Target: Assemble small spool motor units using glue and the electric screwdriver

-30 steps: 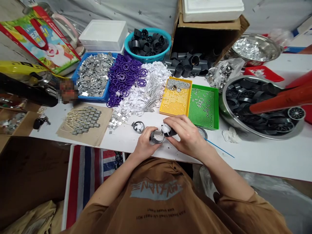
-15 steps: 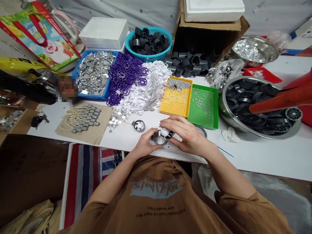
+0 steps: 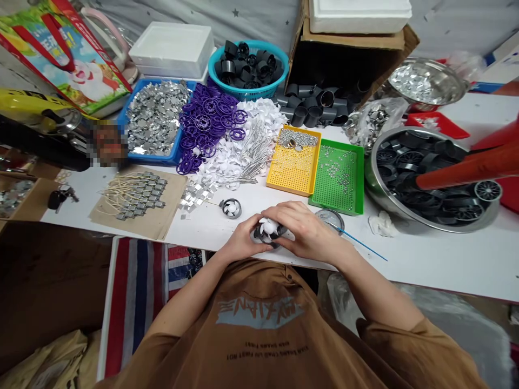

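Observation:
Both my hands meet at the near edge of the white table. My left hand and my right hand are closed around a grey ring with a white fan wheel seated in it. A second grey ring with a white fan wheel lies just beyond my left hand. A small clear round dish and a thin blue stick lie right of my right hand.
Behind my hands stand a yellow tray and a green tray of small metal bits. Farther back are white fan wheels, purple wheels, a blue tray of metal squares, a teal basket and a steel bowl of black rings.
My right hand brought the white fan wheel over the grey ring and set it inside. Both hands drew slightly nearer to me.

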Tool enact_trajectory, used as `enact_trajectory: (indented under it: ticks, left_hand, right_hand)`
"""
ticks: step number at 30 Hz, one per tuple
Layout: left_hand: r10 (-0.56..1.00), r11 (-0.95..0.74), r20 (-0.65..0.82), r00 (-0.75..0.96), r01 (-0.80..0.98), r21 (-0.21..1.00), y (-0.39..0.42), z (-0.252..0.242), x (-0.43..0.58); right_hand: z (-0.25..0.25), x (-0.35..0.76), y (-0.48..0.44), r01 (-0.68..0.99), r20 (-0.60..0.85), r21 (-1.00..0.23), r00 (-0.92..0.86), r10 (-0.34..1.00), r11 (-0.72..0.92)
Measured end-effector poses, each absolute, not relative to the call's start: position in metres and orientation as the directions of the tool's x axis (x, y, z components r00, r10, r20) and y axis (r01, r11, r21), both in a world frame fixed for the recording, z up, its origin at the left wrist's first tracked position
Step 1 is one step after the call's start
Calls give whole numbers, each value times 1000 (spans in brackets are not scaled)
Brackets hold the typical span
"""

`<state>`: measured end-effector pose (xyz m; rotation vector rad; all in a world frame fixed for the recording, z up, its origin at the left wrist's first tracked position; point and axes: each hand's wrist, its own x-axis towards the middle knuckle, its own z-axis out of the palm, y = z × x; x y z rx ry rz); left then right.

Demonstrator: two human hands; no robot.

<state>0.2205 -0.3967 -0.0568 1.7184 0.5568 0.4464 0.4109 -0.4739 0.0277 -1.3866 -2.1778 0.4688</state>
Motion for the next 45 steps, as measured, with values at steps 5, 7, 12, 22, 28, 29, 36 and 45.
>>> enact_trajectory:
  ticks: [5,7,12,22,28,29,36,45]
  left_hand:
    - [675,-300,77,734,178,937,-401,-47,227]
    - [708,-327,93,701,208,922,-405,-47,230]
    - [766,-332,102,634,255,908,-414,-49,234]
    - [601,-692,372,708,227,686,-411,-49,228]
    - [511,-742,371,775,179,646,-411,-51,220]
    - [498,-743,352,793,179,645,-411,-51,220]
    - [454,-618,78,887,251,745,-403,-39,219]
    - [392,-588,8,920,245,771,-393,-19,222]
  right_hand:
    - [1,400,-479,672,243,-662,-226,943,331]
    - [-10,395,-483,644,273,-718,-89,958,264]
    - [-20,395,-490,569,241,-810,99,965,144]
    - [-10,412,-498,643,243,-735,-46,969,215]
    - [-33,412,-507,639,269,-726,-73,960,252]
    - [-39,411,-510,633,257,-736,-67,964,241]
    - [-78,388,-536,449,32,-892,195,980,-60]
    - [-80,370,-538,41,-147,-984,351,925,-172]
